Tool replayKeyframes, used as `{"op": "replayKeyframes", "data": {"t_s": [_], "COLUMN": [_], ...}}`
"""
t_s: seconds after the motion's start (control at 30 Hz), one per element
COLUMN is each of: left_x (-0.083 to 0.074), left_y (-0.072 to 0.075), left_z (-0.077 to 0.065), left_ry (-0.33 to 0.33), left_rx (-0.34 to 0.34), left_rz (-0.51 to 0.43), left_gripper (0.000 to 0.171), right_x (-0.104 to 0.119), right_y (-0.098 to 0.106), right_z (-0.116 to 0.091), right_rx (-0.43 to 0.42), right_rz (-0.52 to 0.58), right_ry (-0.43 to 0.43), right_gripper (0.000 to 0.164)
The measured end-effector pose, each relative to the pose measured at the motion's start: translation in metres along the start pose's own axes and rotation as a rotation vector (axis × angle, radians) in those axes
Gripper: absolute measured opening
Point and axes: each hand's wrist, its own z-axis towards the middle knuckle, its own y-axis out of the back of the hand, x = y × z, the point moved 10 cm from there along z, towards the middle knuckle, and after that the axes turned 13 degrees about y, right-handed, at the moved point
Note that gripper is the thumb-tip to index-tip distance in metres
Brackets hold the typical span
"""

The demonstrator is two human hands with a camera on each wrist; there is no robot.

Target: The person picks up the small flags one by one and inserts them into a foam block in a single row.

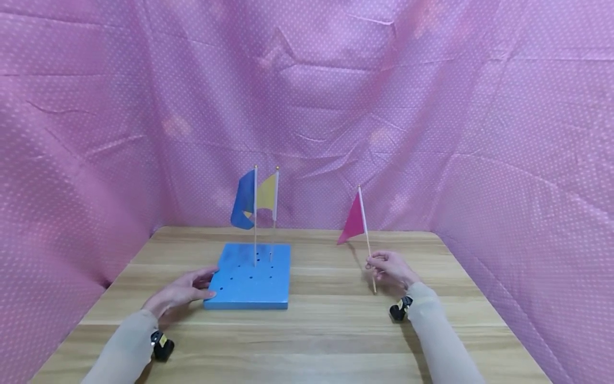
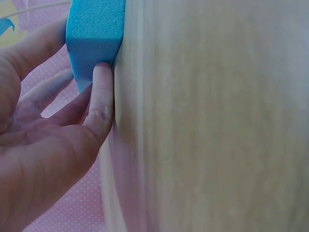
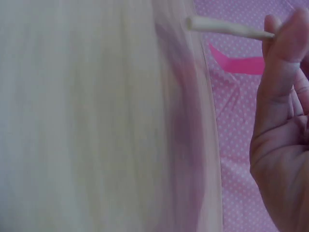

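Note:
In the head view, my left hand (image 1: 184,288) rests against the left side of a flat blue foam block (image 1: 266,293) with several small holes in its top. The left wrist view has the fingers fairly straight, touching the block's side face (image 2: 94,48). A blue flag (image 1: 243,197) and a yellow flag (image 1: 268,192) stand upright on thin sticks in the block. To the right, my right hand (image 1: 389,268) pinches the wooden stick of a pink triangular flag (image 1: 354,220) between thumb and fingers. The stick's lower end (image 3: 207,25) sticks out below the grip, apart from the block.
Everything is on a light wood-grain table (image 1: 331,330). Pink dotted cloth (image 1: 307,122) hangs behind the table and along both sides. Each wrist wears a small black camera, one on the left (image 1: 162,346) and one on the right (image 1: 400,309).

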Motion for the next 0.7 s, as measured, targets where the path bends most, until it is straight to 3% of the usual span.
{"op": "replayKeyframes", "data": {"t_s": [0.23,0.47,0.7], "left_x": [0.001,0.002,0.005], "left_y": [0.001,0.004,0.005], "left_z": [-0.001,0.001,0.002], "left_ry": [0.018,0.024,0.039], "left_rx": [-0.001,-0.006,-0.007], "left_rz": [-0.034,-0.043,-0.055], "left_gripper": [0.085,0.086,0.087], "right_x": [0.009,0.017,0.023], "right_y": [-0.018,-0.037,-0.046], "right_z": [0.007,0.014,0.028], "right_rx": [0.060,0.097,0.046], "right_rz": [-0.008,0.051,0.024], "right_ry": [0.019,0.012,0.032], "right_gripper": [0.042,0.040,0.040]}}
